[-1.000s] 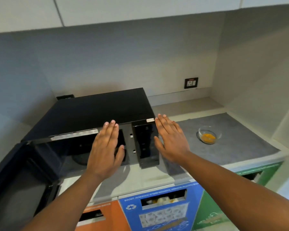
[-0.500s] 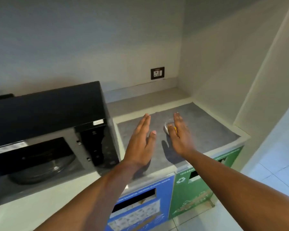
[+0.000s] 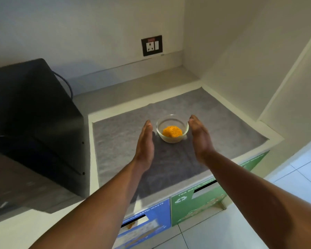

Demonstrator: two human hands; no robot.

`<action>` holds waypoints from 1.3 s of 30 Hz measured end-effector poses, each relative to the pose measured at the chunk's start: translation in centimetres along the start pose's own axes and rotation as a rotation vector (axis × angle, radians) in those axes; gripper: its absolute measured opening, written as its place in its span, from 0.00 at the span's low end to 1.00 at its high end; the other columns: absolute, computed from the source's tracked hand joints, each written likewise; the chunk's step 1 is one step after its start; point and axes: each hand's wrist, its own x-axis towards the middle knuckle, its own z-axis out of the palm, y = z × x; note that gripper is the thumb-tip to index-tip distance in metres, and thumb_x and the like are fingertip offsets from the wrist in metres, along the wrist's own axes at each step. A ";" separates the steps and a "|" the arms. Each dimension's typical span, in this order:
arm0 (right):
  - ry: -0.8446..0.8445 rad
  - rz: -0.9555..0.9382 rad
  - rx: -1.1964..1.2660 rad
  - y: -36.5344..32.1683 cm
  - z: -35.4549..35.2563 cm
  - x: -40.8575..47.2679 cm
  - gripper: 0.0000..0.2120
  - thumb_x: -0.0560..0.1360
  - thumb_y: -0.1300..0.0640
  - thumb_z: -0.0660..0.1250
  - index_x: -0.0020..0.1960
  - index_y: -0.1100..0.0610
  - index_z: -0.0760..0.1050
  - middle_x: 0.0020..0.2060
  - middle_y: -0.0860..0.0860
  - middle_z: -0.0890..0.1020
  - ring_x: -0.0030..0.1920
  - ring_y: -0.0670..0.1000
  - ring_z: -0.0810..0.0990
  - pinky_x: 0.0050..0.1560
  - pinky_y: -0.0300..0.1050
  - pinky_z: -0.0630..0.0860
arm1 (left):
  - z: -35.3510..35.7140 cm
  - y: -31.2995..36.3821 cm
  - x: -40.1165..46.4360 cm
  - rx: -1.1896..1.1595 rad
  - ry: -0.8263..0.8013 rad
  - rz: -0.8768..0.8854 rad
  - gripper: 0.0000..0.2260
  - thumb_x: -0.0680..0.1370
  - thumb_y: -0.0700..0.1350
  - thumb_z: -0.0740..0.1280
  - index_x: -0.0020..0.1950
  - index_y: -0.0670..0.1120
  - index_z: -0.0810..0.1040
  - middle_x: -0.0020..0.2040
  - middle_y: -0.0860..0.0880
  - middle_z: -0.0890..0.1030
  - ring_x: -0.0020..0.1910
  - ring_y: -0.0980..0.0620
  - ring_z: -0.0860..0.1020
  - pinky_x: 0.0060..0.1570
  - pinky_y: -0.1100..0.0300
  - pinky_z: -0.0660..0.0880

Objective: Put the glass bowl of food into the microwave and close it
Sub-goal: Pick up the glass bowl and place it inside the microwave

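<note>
The glass bowl (image 3: 172,129) of orange food sits on the grey mat (image 3: 115,141) on the worktop, between the left hand (image 3: 145,141) and right hand (image 3: 198,136), fingers spread, not gripping. Glass is likely slick and breakable; cup both side walls.

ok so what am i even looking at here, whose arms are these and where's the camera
There is no machine here: these are a person's two bare arms, filmed by a wide-angle camera worn on their head, looking forward and down.

On the counter lies a grey cloth mat, and on it stands a small clear glass bowl holding a lump of orange food. The left hand and right hand are open, palms facing each other on either side of the bowl. The left is clearly apart from it; the right fingertips are at the rim, though I cannot tell if they touch. Nothing is held yet.

The black microwave sits to the left. A black wall socket is behind, and blue and green recycling bins are under the counter.
</note>
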 end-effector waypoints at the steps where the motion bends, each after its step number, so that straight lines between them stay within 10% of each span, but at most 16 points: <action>1: 0.001 0.016 0.060 0.6 -0.1 0.6 0.20 0.81 0.48 0.61 0.72 0.49 0.69 0.66 0.47 0.70 0.68 0.45 0.66 0.75 0.46 0.61 | 0.4 -0.5 0.7 -0.043 0.013 -0.015 0.29 0.84 0.58 0.56 0.81 0.45 0.62 0.82 0.50 0.62 0.79 0.55 0.62 0.78 0.57 0.56; 4: 0.001 0.110 0.252 2.0 0.2 1.9 0.05 0.80 0.46 0.63 0.55 0.45 0.74 0.56 0.46 0.73 0.63 0.49 0.69 0.79 0.59 0.60 | 1.8 -1.3 2.6 -0.174 0.049 -0.085 0.25 0.86 0.55 0.54 0.80 0.43 0.64 0.80 0.47 0.66 0.78 0.53 0.65 0.77 0.58 0.59; 8: 0.000 0.193 0.405 1.8 1.3 2.0 0.17 0.82 0.48 0.63 0.39 0.50 0.81 0.38 0.48 0.82 0.45 0.49 0.81 0.60 0.54 0.76 | 3.0 -1.3 3.4 -0.263 0.089 -0.122 0.25 0.83 0.57 0.58 0.75 0.43 0.73 0.72 0.46 0.77 0.71 0.50 0.75 0.75 0.51 0.67; 13: 0.012 0.187 0.443 2.0 1.5 1.9 0.16 0.83 0.48 0.62 0.43 0.52 0.83 0.40 0.52 0.84 0.46 0.52 0.82 0.60 0.55 0.76 | 3.4 -1.8 3.6 -0.296 0.106 -0.109 0.19 0.78 0.61 0.58 0.53 0.51 0.82 0.42 0.55 0.87 0.43 0.60 0.84 0.46 0.62 0.76; 24: 0.112 0.158 0.365 1.5 2.6 -1.4 0.13 0.80 0.49 0.68 0.52 0.58 0.83 0.38 0.50 0.87 0.40 0.45 0.86 0.38 0.38 0.80 | 2.4 -0.6 1.2 -0.342 0.018 -0.160 0.16 0.75 0.58 0.63 0.45 0.50 0.85 0.43 0.45 0.84 0.43 0.48 0.82 0.51 0.52 0.75; 30: 0.099 0.144 0.322 0.1 5.1 -6.0 0.22 0.82 0.49 0.63 0.72 0.59 0.75 0.69 0.55 0.80 0.69 0.52 0.78 0.74 0.54 0.70 | -0.4 1.5 -2.9 -0.362 0.034 -0.138 0.13 0.77 0.54 0.62 0.44 0.51 0.85 0.43 0.47 0.83 0.46 0.47 0.80 0.53 0.50 0.73; 39: 0.063 0.142 0.272 -2.2 9.4 -16.9 0.22 0.84 0.46 0.60 0.71 0.61 0.74 0.66 0.58 0.81 0.66 0.56 0.80 0.75 0.60 0.69 | -7.7 3.9 -12.1 -0.357 0.021 -0.116 0.16 0.76 0.56 0.62 0.41 0.51 0.87 0.41 0.48 0.86 0.40 0.51 0.84 0.42 0.58 0.79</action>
